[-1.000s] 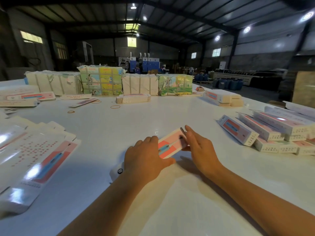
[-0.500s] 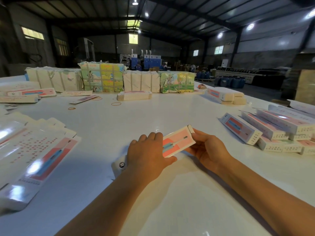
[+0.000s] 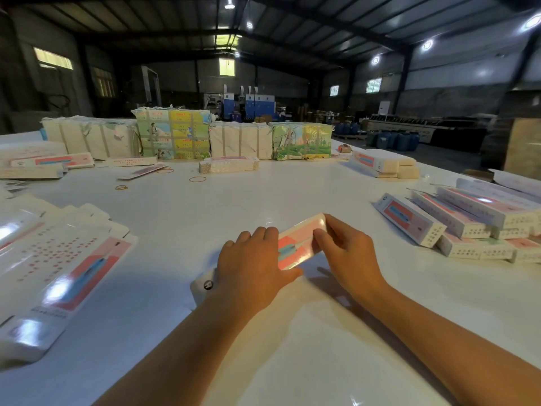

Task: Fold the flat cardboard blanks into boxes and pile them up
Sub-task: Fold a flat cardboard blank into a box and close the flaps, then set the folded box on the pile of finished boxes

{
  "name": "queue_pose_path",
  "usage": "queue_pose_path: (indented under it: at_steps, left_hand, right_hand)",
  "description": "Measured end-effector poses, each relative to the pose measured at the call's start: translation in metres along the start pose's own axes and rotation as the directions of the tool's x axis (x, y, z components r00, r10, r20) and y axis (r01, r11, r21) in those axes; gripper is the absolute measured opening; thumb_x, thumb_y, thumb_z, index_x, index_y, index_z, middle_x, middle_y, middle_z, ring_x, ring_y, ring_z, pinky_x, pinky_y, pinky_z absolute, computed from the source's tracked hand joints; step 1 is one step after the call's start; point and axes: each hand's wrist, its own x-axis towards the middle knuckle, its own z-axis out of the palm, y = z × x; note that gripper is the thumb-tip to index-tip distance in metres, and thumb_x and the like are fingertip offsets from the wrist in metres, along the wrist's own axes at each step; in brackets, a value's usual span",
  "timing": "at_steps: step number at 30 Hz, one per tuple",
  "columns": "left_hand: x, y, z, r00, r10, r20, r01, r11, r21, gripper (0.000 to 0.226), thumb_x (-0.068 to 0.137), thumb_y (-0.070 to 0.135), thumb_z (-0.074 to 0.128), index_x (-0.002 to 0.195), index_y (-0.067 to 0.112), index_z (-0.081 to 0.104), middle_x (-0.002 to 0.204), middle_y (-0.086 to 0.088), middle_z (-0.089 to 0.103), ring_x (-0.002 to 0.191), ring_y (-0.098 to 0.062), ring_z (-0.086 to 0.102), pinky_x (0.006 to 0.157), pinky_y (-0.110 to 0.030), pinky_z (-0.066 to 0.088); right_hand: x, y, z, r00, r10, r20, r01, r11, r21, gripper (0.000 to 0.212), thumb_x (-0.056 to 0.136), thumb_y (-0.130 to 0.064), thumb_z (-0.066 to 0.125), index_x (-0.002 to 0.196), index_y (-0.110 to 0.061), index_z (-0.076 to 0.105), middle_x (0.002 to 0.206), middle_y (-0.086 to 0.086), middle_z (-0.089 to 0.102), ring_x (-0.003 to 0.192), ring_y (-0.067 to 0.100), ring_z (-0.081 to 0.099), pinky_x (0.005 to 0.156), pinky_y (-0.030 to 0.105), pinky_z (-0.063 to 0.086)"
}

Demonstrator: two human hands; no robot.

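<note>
A half-formed box [image 3: 298,244] is held low over the white worktop [image 3: 234,200], mid-front: left hand [image 3: 251,268] wrapped over its near half, right hand [image 3: 345,253] with its grip pinched on the far end. That end flap is best tucked while the body is kept square. Finished boxes [image 3: 468,224] are piled further right.
</note>
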Motion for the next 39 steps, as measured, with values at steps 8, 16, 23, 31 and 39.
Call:
queue_pose_path:
  at_steps: [8, 16, 23, 31, 39]
  left_hand:
    - [-0.001, 0.003, -0.001, 1.000, -0.006, -0.007, 0.006, 1.000, 0.022, 0.065, 0.079, 0.071, 0.049, 0.125, 0.027, 0.038, 0.117, 0.007, 0.053, 0.102, -0.013, 0.052, 0.074, -0.025, 0.031]
    - [0.004, 0.000, -0.012, 0.984, -0.148, 0.096, 0.154, 0.986, -0.063, 0.062, 0.077, 0.073, 0.049, 0.115, 0.025, 0.041, 0.113, 0.006, 0.056, 0.100, -0.015, 0.055, 0.080, -0.029, 0.044]
    - [0.004, 0.006, -0.012, 0.980, -0.151, 0.134, 0.160, 0.985, -0.063, 0.058, 0.077, 0.071, 0.052, 0.110, 0.025, 0.043, 0.110, 0.005, 0.057, 0.098, -0.017, 0.056, 0.082, -0.031, 0.046]
    - [0.010, -0.008, -0.008, 0.993, -0.035, 0.113, 0.035, 0.999, 0.004, 0.058, 0.080, 0.067, 0.051, 0.119, 0.025, 0.042, 0.114, 0.007, 0.056, 0.102, -0.014, 0.056, 0.085, -0.027, 0.045]
    - [0.005, -0.011, -0.017, 0.983, 0.095, 0.158, -0.116, 0.984, 0.133, 0.076, 0.073, 0.074, 0.052, 0.133, 0.032, 0.034, 0.124, 0.012, 0.051, 0.108, -0.008, 0.052, 0.091, -0.024, 0.038]
  right_hand:
    - [-0.001, 0.001, 0.000, 0.988, -0.148, 0.050, 0.156, 0.962, -0.226, 0.015, 0.099, -0.019, 0.044, 0.091, -0.025, 0.054, 0.079, -0.008, 0.064, 0.075, 0.009, 0.063, 0.064, 0.018, 0.052]
    - [0.004, 0.000, 0.002, 0.989, 0.086, -0.117, -0.081, 0.996, 0.048, 0.014, 0.091, -0.021, 0.061, 0.103, -0.018, 0.057, 0.096, -0.007, 0.062, 0.089, 0.007, 0.059, 0.073, 0.010, 0.047]
    - [0.005, 0.006, 0.005, 0.983, 0.127, -0.134, -0.123, 0.992, 0.038, 0.005, 0.090, -0.014, 0.061, 0.093, -0.010, 0.059, 0.088, -0.001, 0.062, 0.082, 0.012, 0.058, 0.068, 0.014, 0.044]
    - [0.004, 0.010, 0.000, 0.999, -0.009, -0.031, 0.009, 1.000, -0.016, 0.024, 0.087, -0.018, 0.062, 0.109, -0.018, 0.053, 0.113, -0.001, 0.054, 0.101, 0.013, 0.054, 0.075, 0.011, 0.042]
    - [0.004, 0.013, -0.006, 0.832, -0.370, 0.413, 0.532, 0.741, -0.409, 0.064, 0.079, -0.021, 0.074, 0.135, -0.007, 0.049, 0.132, 0.013, 0.053, 0.120, 0.032, 0.044, 0.096, 0.047, 0.041]
